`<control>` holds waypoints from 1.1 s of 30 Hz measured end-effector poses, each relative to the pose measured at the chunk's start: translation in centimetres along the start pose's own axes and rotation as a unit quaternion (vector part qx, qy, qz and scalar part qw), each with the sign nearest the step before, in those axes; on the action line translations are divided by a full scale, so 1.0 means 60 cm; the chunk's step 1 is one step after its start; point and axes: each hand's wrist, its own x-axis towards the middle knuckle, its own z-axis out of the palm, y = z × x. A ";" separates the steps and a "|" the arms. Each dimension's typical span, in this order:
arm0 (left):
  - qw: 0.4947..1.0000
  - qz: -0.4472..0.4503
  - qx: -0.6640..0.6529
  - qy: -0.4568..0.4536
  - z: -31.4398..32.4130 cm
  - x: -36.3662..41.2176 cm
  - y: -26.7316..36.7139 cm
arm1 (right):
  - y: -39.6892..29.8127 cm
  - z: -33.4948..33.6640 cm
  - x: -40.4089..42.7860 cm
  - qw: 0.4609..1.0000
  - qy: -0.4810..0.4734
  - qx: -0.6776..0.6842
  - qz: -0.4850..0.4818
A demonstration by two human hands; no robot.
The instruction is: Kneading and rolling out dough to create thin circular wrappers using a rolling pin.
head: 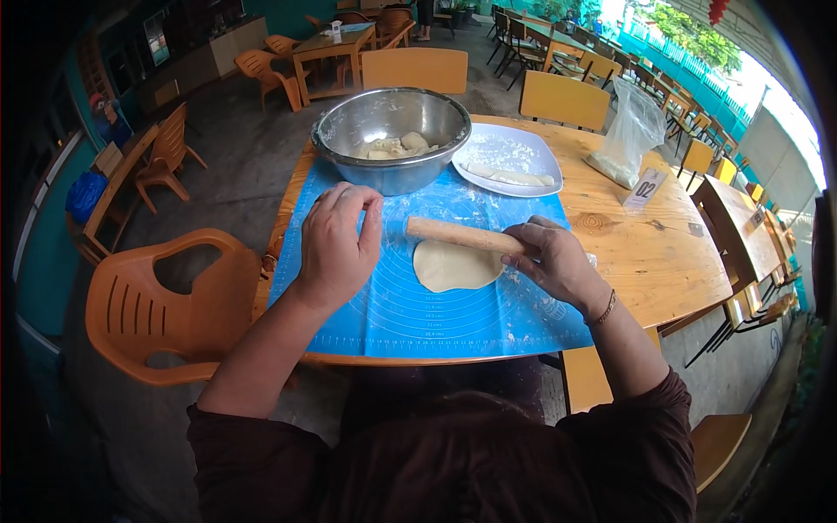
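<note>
My right hand grips one end of a wooden rolling pin. The pin lies across the far edge of a flattened oval of dough on a blue silicone pastry mat dusted with flour. To the left of the pin, my left hand holds nothing that I can see, its fingers bent and its thumb apart from them. Just beyond that hand stands a steel mixing bowl with several pieces of dough inside. A white plate beside the bowl carries loose flour and a rolled length of dough.
On the wooden table, a clear plastic bag of white powder stands behind a numbered table card. An orange plastic chair sits close at the left. Yellow chair backs line the far side.
</note>
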 end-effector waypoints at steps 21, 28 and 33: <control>0.932 0.010 0.117 -0.342 0.098 -0.054 -0.004 | 0.028 0.074 0.008 0.968 -0.046 -0.228 0.088; 0.924 -0.109 0.128 -0.344 0.122 -0.007 -0.019 | 0.042 0.077 0.066 0.954 -0.075 -0.269 0.113; 0.933 -0.097 0.142 -0.317 0.142 0.008 -0.050 | 0.056 0.087 0.095 0.946 -0.044 -0.299 0.117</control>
